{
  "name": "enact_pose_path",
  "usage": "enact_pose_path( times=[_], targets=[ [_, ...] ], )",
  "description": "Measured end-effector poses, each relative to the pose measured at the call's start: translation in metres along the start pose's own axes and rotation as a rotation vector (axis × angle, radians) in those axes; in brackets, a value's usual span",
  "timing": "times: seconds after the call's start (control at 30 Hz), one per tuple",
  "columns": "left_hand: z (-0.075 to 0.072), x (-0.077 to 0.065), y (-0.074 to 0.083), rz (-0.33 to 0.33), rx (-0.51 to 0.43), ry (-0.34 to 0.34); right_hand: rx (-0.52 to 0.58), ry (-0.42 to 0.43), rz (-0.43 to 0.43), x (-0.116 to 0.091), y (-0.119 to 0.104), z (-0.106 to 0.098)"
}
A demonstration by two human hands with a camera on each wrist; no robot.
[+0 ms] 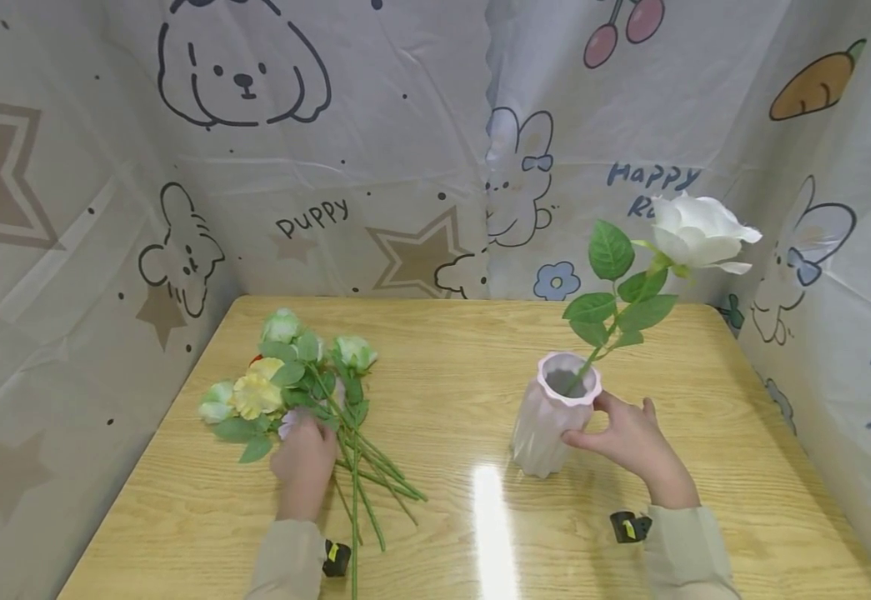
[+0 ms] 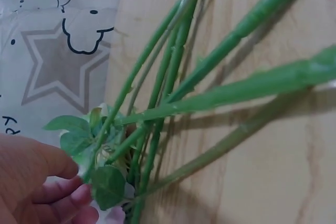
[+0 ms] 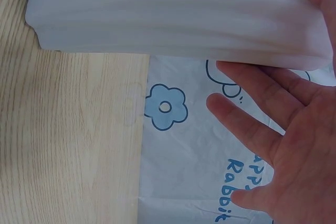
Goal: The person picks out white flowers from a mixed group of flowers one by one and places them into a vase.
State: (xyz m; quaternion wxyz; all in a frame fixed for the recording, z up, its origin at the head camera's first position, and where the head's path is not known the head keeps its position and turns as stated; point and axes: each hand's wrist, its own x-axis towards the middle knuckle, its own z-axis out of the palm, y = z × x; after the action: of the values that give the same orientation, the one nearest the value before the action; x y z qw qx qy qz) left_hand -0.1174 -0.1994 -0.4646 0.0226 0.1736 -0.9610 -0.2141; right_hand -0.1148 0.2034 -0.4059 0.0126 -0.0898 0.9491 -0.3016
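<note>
A pale pink-white vase (image 1: 548, 425) with a scalloped rim stands tilted on the table, one white rose (image 1: 698, 233) rising out of it on a leafy stem. My right hand (image 1: 633, 442) holds the vase near its rim, thumb on one side and fingers on the other; the ring and little fingers are spread away from it. On the left, my left hand (image 1: 306, 454) is in among a loose bunch of artificial flowers (image 1: 258, 390). Its thumb and fingertips are right at a green stem and leaf (image 2: 108, 187); I cannot tell whether they pinch it.
The wooden table (image 1: 443, 375) bears the bunch, whose long green stems (image 1: 382, 467) fan toward the front edge. White and green blooms, a yellow one (image 1: 257, 392) and a pale purple one lie together. A printed cloth (image 1: 405, 167) hangs behind and at both sides.
</note>
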Motion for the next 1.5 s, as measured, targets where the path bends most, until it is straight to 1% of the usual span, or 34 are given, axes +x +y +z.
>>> enact_pose_path(
  times=[0.13, 0.17, 0.23, 0.4, 0.57, 0.7, 0.77, 0.9, 1.03, 1.13, 1.37, 1.5],
  targets=[
    [0.003, -0.001, -0.002, -0.024, 0.015, -0.143, 0.001, -0.001, 0.001, 0.0, 0.001, -0.001],
    [0.004, -0.002, -0.002, -0.024, 0.01, -0.163, 0.001, -0.002, 0.001, 0.0, 0.001, -0.001],
    [0.008, -0.002, -0.003, -0.018, 0.008, -0.19, 0.004, -0.003, 0.001, 0.0, 0.001, -0.001],
    [0.017, -0.004, -0.003, -0.003, -0.002, -0.213, 0.016, -0.007, 0.004, 0.0, 0.001, 0.0],
    [0.021, -0.005, -0.002, 0.004, -0.056, -0.196, 0.021, -0.009, 0.008, 0.0, 0.0, 0.0],
    [0.022, -0.005, -0.006, 0.009, -0.094, -0.175, 0.02, -0.01, 0.01, 0.0, 0.0, 0.001],
    [0.021, -0.005, -0.009, 0.01, -0.103, -0.155, 0.021, -0.013, 0.009, 0.0, 0.0, 0.001],
    [0.019, -0.005, -0.013, 0.013, -0.104, -0.143, 0.02, -0.013, 0.005, 0.0, 0.0, 0.001],
    [0.014, -0.007, -0.013, 0.034, -0.09, -0.129, 0.026, -0.011, 0.003, 0.0, 0.001, 0.001],
    [0.011, -0.008, -0.01, 0.048, -0.1, -0.109, 0.029, -0.011, 0.002, 0.001, 0.001, 0.001],
    [0.002, -0.007, -0.003, 0.033, -0.133, -0.113, 0.031, -0.011, 0.005, 0.0, 0.001, 0.001],
    [-0.006, -0.009, -0.001, 0.046, -0.122, -0.081, 0.029, -0.013, 0.007, 0.0, 0.0, 0.0]
  ],
)
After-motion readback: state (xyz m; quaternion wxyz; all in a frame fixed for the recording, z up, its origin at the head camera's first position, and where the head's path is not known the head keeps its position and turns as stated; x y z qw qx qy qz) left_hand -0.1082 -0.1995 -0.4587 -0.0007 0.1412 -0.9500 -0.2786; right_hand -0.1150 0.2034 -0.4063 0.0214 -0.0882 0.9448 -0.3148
